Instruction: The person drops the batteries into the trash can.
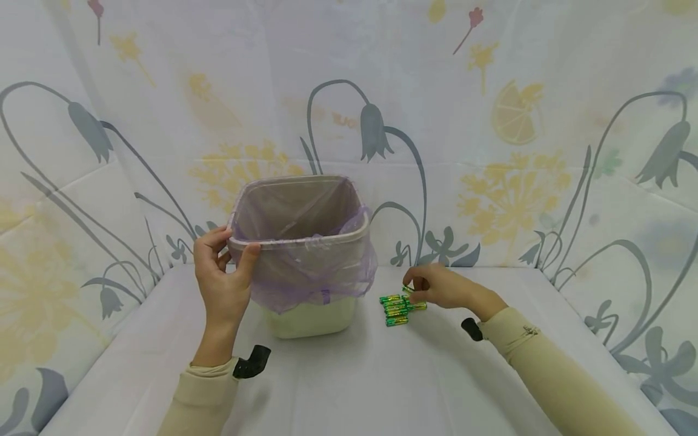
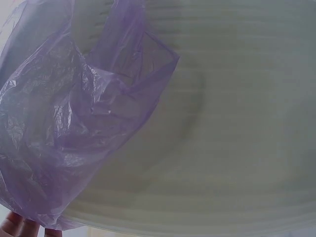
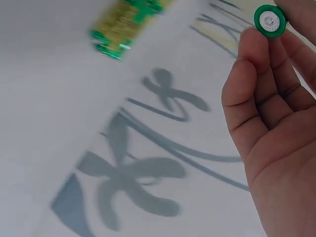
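A trash can (image 1: 311,318) with a thin purple liner bag (image 1: 305,272) folded over its rim stands left of centre in the head view. My left hand (image 1: 223,278) grips the rim at its near left corner, thumb outside on the bag. The left wrist view shows the can's ribbed wall (image 2: 237,123) and the bag (image 2: 89,108) close up. My right hand (image 1: 444,287) pinches one green battery (image 3: 270,21) between thumb and fingers, its flat end facing the camera. Just below that hand lie several green-and-gold batteries (image 1: 396,312) in a cluster on the table.
A white cloth covers the table (image 1: 371,387). Behind it hangs a floral-patterned curtain (image 1: 425,79), which also closes off both sides. A black wrist piece (image 1: 252,361) juts from the left cuff, another (image 1: 471,329) from the right.
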Available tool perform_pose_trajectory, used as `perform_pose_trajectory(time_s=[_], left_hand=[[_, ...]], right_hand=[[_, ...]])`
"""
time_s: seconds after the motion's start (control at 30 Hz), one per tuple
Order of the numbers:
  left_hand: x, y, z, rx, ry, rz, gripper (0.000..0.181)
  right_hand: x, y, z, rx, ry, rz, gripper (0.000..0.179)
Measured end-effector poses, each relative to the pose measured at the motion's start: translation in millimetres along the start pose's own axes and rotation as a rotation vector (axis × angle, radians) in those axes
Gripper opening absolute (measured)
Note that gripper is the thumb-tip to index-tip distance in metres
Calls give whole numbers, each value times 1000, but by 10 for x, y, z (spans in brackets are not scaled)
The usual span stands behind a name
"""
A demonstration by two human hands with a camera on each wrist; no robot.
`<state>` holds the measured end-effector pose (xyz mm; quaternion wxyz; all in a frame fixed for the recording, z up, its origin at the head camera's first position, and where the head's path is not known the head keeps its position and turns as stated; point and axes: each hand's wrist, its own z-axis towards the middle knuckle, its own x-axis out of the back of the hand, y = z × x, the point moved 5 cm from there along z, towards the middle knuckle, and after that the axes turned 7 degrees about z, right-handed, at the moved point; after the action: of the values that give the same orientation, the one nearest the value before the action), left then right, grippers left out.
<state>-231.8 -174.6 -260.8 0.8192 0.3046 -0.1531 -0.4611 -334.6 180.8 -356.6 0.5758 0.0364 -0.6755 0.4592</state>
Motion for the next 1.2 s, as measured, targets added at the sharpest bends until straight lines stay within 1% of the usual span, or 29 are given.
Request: perform_pose_trajectory(time_s=[0.1, 0.2, 0.43, 0.53, 0.63, 0.73, 0.77, 0.9, 1.03, 1.2], left_hand=[[1, -3, 2, 2, 0, 1, 46], [-2, 0, 5, 4, 2, -5, 47], [-5, 7, -3, 1, 1, -14, 48], [-3, -61, -1, -1, 6, -19, 49], [1, -202, 7, 0, 6, -20, 51], [6, -331, 12, 0, 11, -18, 52], [8, -354, 12, 0, 13, -18, 52], [9, -376, 10, -6, 16, -24, 52], [-1, -310, 3, 2, 15, -36, 52], [-16, -104, -6, -2, 8, -42, 52]], right_hand=[[209, -212, 91, 25, 26, -47, 24], [411, -440, 193, 77, 58, -83, 24], [823, -987, 450, 180, 126, -131, 25], [956, -1197, 562, 232, 157, -148, 25], [1047, -1366, 669, 265, 175, -152, 24], [1104, -1505, 778, 278, 184, -139, 25], [1118, -1549, 816, 282, 186, -137, 25], [1125, -1685, 986, 289, 173, -140, 23], [1042, -1773, 1134, 275, 128, -120, 21], [882, -1836, 1279, 294, 69, -121, 20]])
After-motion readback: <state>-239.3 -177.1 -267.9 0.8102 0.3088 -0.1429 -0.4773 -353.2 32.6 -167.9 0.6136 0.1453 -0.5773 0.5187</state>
